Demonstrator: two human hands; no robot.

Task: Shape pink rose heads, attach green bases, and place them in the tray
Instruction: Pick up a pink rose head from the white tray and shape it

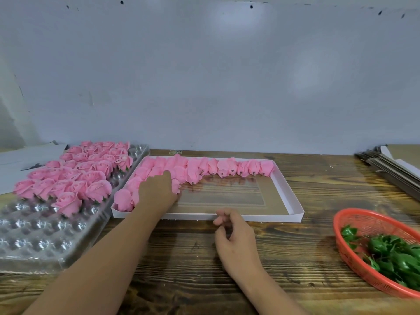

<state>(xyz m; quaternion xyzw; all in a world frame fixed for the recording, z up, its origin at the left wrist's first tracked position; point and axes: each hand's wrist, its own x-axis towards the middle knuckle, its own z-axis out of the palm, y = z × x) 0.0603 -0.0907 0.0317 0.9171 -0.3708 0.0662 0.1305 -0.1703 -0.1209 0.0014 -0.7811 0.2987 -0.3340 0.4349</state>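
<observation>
The left hand [159,189] reaches into the tray [288,194], palm down on the pink roses [193,170] at its left end, one rose [176,186] just under its fingers; whether it grips that rose cannot be told; the right hand [234,235] rests on the table [181,258] before the tray's near wall, fingers loosely curled, holding nothing; the green bases [391,253] lie in the red basket [354,253], far right.

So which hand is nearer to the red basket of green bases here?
Right. The right hand hangs loosely curled over the table in front of the tray, well left of the red basket. The left hand is farther still, resting on the roses in the tray's left part.
</observation>
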